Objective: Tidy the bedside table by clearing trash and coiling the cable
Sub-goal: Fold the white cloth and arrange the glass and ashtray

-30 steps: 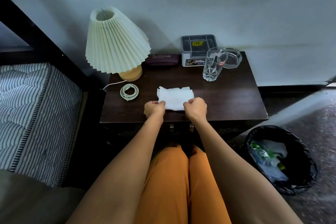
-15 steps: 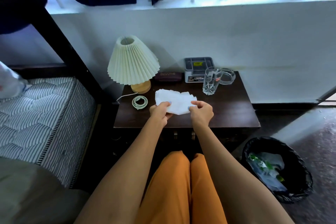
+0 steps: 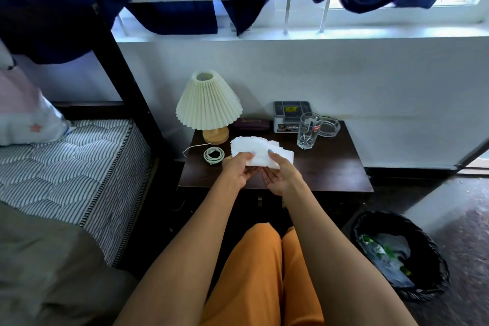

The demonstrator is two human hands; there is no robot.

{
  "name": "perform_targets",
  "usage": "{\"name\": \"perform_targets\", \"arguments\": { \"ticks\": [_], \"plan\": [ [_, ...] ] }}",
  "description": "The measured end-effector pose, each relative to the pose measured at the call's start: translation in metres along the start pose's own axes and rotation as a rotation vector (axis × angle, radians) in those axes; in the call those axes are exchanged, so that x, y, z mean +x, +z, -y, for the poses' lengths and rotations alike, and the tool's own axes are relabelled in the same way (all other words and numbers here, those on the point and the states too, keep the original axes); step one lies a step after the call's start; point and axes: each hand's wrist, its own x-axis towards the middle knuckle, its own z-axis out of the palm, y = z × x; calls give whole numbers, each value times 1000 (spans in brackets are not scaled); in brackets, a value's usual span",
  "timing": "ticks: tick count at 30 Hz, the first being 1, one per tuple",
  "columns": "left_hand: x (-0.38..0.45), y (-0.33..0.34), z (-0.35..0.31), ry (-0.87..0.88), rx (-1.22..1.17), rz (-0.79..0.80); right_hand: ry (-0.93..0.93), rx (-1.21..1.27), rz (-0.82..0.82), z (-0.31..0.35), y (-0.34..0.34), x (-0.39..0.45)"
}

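Note:
A white tissue (image 3: 258, 147) is held up above the dark wooden bedside table (image 3: 330, 167). My left hand (image 3: 238, 168) grips its lower left part, thumb on top. My right hand (image 3: 280, 173) pinches its lower right part. A white cable (image 3: 213, 155) lies coiled on the table's left side, just left of my left hand, with a loose end running off toward the table's left edge.
A pleated cream lamp (image 3: 209, 103) stands at the back left. A dark case (image 3: 252, 123), a grey box (image 3: 291, 116), a drinking glass (image 3: 308, 130) and a glass ashtray (image 3: 328, 126) line the back. A black-lined trash bin (image 3: 399, 255) sits on the floor at right. A bed (image 3: 66, 167) is at left.
The tissue has come up off the table and is now gathered between both hands. The view has tilted upward, showing the window and curtains.

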Motion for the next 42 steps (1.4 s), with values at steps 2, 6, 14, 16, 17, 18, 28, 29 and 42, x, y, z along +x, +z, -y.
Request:
{"name": "perform_targets", "arguments": {
  "ticks": [2,6,14,16,17,18,28,29,42],
  "plan": [
    [-2,-2,1,-6,2,-3,86,-12,-11,4,1,-3],
    [-5,-2,3,-21,1,1,262,8,-34,5,-2,-9],
    [-1,-7,5,-19,98,-72,182,-73,-78,0,1,-10],
    [0,-8,6,-5,123,-94,93,-124,-121,-1,3,-9],
    [0,-7,7,4,134,-106,39,-137,-138,-1,3,-7],
    [1,-7,7,14,146,-123,-10,-138,-154,0,3,-7],
    [9,-7,15,120,311,-289,-306,-479,-338,-2,2,-2],
    [9,-7,15,127,328,-298,-371,-589,-356,-3,2,-3],
    [0,4,13,276,413,-201,-668,-1002,-203,-12,17,-16]
  ]
}}
